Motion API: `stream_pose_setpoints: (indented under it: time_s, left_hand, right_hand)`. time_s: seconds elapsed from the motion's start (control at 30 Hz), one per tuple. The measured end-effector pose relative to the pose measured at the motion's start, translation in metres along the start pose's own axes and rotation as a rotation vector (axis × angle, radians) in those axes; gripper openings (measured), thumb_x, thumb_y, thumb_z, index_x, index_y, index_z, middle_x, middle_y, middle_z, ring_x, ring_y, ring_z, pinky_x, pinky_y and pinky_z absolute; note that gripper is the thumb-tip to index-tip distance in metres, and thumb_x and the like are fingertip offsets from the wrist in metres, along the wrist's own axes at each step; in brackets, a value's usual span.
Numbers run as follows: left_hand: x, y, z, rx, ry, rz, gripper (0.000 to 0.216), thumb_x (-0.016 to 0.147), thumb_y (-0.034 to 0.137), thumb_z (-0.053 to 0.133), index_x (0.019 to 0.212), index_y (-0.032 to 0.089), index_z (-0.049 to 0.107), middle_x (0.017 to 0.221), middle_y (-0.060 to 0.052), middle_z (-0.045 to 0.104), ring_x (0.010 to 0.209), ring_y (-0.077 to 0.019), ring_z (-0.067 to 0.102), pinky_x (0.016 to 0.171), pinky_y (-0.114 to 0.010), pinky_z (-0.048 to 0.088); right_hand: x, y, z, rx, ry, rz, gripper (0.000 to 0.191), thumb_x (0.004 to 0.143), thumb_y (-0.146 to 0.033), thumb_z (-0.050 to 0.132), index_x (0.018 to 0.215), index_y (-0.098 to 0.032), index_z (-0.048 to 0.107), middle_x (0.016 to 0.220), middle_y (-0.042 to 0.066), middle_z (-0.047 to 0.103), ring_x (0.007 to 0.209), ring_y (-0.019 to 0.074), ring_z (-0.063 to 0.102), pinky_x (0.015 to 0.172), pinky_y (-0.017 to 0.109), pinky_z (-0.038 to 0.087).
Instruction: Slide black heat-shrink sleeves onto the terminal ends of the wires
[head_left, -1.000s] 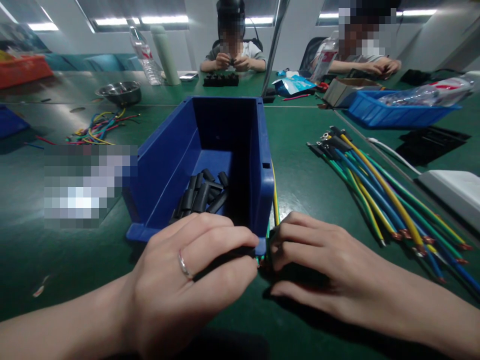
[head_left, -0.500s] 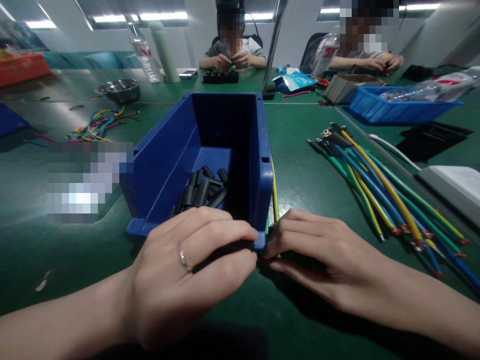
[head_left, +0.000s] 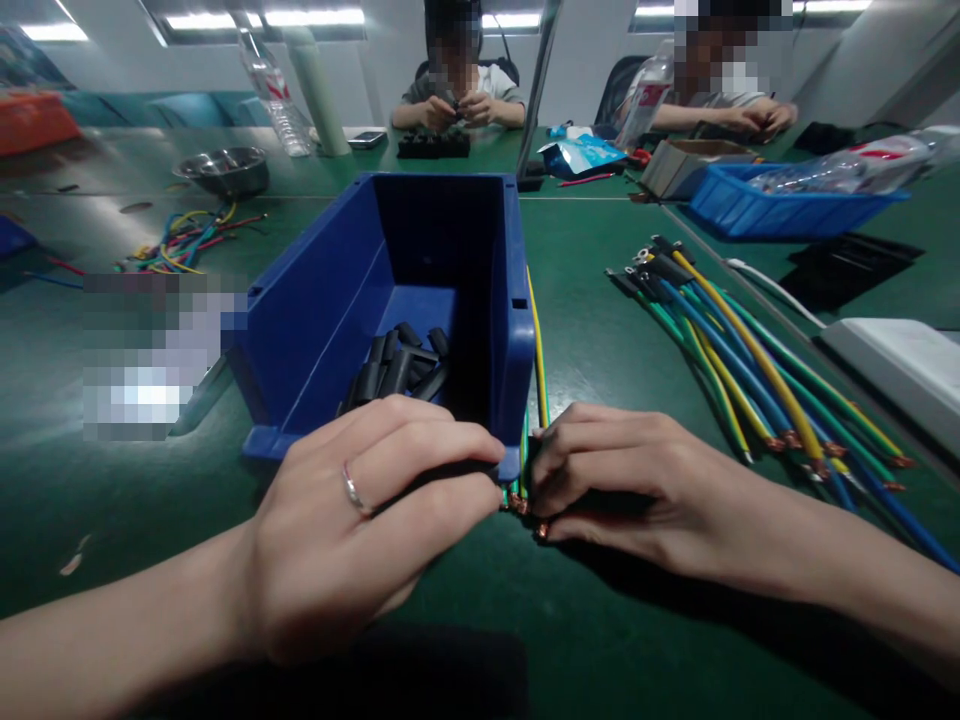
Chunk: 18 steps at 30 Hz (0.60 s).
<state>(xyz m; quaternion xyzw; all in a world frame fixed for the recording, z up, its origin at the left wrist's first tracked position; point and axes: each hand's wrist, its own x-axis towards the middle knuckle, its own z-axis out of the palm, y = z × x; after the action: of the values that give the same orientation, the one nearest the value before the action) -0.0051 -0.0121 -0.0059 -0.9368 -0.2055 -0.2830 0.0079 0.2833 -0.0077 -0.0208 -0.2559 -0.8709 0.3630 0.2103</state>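
Observation:
My left hand (head_left: 375,510), with a ring on one finger, is curled at the front lip of a blue bin (head_left: 296,330). Something dark shows between its thumb and fingers, but I cannot make out what it is. Several short black tubes (head_left: 397,365) lie inside the bin. Just right of the bin's front corner, my right hand (head_left: 622,465) is closed on a yellow-green wire (head_left: 538,350) that runs along the bin's side. Bare copper ends (head_left: 519,503) of other wires show between my hands, and one more sits by my right thumb.
At right lies a bundle of wires (head_left: 750,360) with black-sleeved lugs, near a white box (head_left: 892,365). Behind are a light blue tray (head_left: 795,215) and a cardboard box (head_left: 686,170). Left are loose wires (head_left: 180,240) and a metal bowl (head_left: 223,175). Two people sit across the table.
The whole view has shifted slightly. My right hand has opened a small gap from my left, and copper wire ends now show between them.

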Motion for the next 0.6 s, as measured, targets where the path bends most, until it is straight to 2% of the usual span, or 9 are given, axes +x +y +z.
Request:
stream_pose_setpoints:
  time_s: [0.17,0.3,0.37,0.5,0.6]
  left_hand:
    - [0.000,0.004,0.002,-0.024,0.001,-0.021,0.021,0.108,0.011,0.053,0.121,0.020,0.067,0.117,-0.007,0.080,0.109,-0.0184,0.074,0.101,-0.030,0.061]
    - [0.001,0.002,0.005,-0.024,0.032,-0.023,0.020,0.108,0.012,0.054,0.119,0.019,0.069,0.117,-0.007,0.080,0.108,-0.0179,0.074,0.099,-0.030,0.062]
    - [0.002,0.000,0.005,-0.021,0.044,0.001,0.018,0.108,0.013,0.055,0.117,0.018,0.070,0.115,-0.007,0.081,0.107,-0.0169,0.074,0.098,-0.028,0.062]
    - [0.004,-0.001,0.008,-0.031,0.090,0.014,0.019,0.110,0.013,0.053,0.112,0.018,0.071,0.110,-0.006,0.080,0.105,-0.0154,0.072,0.097,-0.026,0.060]
    - [0.004,0.000,0.014,-0.055,0.151,-0.007,0.025,0.114,0.016,0.046,0.111,0.019,0.071,0.110,-0.005,0.079,0.105,-0.0151,0.069,0.098,-0.026,0.057]
  right_hand:
    - [0.000,-0.005,-0.001,-0.047,-0.029,0.005,0.014,0.108,-0.021,0.063,0.096,-0.020,0.071,0.102,0.001,0.073,0.097,0.0142,0.063,0.086,0.031,0.047]
    - [-0.002,-0.020,-0.005,-0.324,-0.166,0.016,0.019,0.106,-0.014,0.056,0.106,-0.023,0.073,0.109,0.005,0.071,0.101,0.0197,0.061,0.080,0.033,0.050]
    - [-0.003,-0.026,-0.003,-0.439,-0.188,-0.028,0.020,0.102,-0.011,0.057,0.104,-0.023,0.073,0.112,0.006,0.071,0.101,0.0211,0.061,0.077,0.034,0.051]
    - [-0.002,-0.025,0.009,-0.564,-0.079,-0.142,0.026,0.110,-0.016,0.050,0.091,-0.021,0.067,0.105,0.003,0.071,0.094,0.0198,0.058,0.073,0.034,0.047]
    - [0.000,-0.017,0.019,-0.556,0.011,-0.212,0.034,0.114,-0.017,0.041,0.090,-0.018,0.064,0.095,0.001,0.069,0.084,0.0178,0.051,0.073,0.033,0.043]
